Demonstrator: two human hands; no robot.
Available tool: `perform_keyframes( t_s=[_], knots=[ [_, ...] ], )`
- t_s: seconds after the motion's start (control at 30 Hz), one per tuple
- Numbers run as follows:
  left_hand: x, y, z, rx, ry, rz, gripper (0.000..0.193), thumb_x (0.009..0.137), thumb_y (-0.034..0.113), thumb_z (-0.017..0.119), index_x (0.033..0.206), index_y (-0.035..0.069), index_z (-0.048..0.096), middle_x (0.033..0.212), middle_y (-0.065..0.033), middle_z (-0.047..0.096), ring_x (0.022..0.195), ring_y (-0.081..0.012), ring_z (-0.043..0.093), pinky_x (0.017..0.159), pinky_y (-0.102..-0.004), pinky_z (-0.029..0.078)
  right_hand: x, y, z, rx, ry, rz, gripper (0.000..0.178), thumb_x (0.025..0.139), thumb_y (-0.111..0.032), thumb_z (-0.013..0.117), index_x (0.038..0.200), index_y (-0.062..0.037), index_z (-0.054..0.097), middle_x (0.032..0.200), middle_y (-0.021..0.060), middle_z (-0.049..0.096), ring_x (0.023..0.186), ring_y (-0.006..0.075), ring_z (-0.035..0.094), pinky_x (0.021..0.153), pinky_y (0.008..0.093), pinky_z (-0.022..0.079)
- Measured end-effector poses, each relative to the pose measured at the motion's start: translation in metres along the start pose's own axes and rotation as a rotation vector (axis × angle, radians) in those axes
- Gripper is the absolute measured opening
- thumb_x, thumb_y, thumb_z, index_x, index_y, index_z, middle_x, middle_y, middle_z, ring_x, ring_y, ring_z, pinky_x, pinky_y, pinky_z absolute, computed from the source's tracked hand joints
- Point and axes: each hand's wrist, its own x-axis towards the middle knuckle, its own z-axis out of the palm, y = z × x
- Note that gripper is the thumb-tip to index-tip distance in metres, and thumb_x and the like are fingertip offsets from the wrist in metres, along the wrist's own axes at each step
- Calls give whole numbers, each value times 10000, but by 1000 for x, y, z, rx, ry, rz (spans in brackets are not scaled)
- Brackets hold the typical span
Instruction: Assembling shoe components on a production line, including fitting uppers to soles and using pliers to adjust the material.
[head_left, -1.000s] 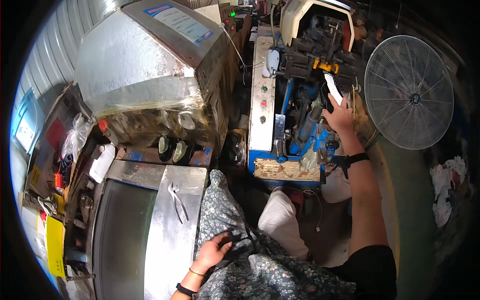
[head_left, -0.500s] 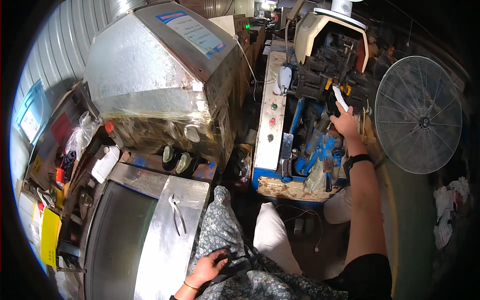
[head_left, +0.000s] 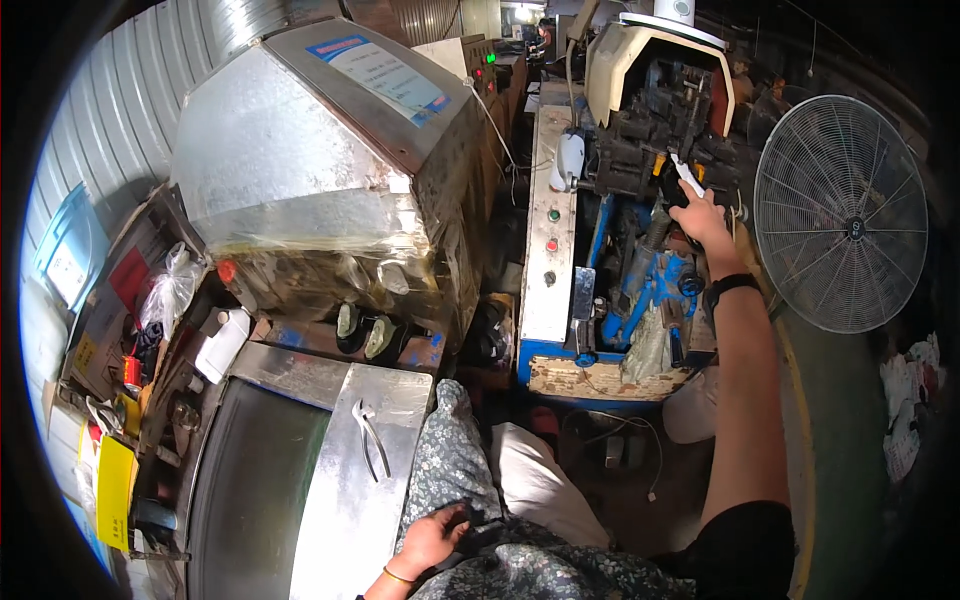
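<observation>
At the far right, my right hand reaches into the blue-and-black machine, with a dark band on its wrist. Its fingers close on the near end of a white, elongated, dark-edged piece, like a shoe with its pale side up. The piece's far end lies between yellow-tipped machine parts. Low in view, my left hand rests on the flowered apron over my lap, fingers loosely curled and apart, nothing visible in them. Pliers lie on the metal plate beside it.
Two dark shoes with pale undersides sit on a ledge below the big metal hood. A control panel with buttons flanks the machine. The round fan stands at right. Cluttered shelving with a yellow card lines the left.
The view has shifted slightly, moving the scene a little. My right hand stays on the white piece, which sits at a somewhat different tilt. My left hand keeps its place on my lap.
</observation>
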Motion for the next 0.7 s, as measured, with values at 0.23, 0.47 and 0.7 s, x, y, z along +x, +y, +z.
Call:
perform_keyframes(
  t_s=[0.23, 0.47, 0.7],
  knots=[
    [-2, 2, 3, 82, 48, 47, 389, 874, 348, 667, 1199, 135, 651, 990, -160, 705, 881, -341, 683, 761, -404, 551, -4, -11, -14, -18, -65, 78, 756, 843, -420, 567, 1526, -370, 246, 1565, 196, 199, 1311, 489, 371, 1097, 488, 345],
    [4, 7, 8, 231, 84, 97, 382, 874, 379, 639, 1184, 157, 658, 1005, -127, 711, 884, -318, 686, 760, -397, 550, -5, -12, -14, -18, -58, 55, 758, 856, -424, 567, 1531, -372, 228, 1565, 196, 196, 1308, 487, 371, 1084, 501, 360],
    [6, 16, 11, 324, 100, 116, 370, 874, 392, 626, 1166, 169, 666, 1014, -112, 713, 885, -309, 689, 757, -387, 549, -9, -12, -21, 2, -82, 61, 744, 871, -433, 569, 1532, -352, 238, 1551, 192, 218, 1315, 475, 365, 1086, 495, 357]
  ],
)
